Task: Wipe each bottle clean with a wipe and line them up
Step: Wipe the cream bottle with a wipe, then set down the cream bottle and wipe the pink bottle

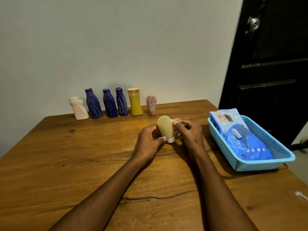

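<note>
A person is wiping a pale yellow bottle (165, 127) held above the wooden table (66, 164).

The left hand (148, 142) is gripping the bottle near its white cap, which is pointing down, thumb curled against the neck; the right hand (188, 132) is pinching a small white wipe (175, 120) against the bottle's right side; this looks like the wiping step, and the next move is probably calling for setting the bottle upright at the open right end of the row; further right, one blue basket (246, 165) is holding one blue wipes pack (241, 137); at the wall, six bottles are standing lined up: one white bottle (79, 108), three blue bottles (110, 103), one mustard bottle (135, 102), one pink bottle (151, 105); seven bottles in all.
</note>
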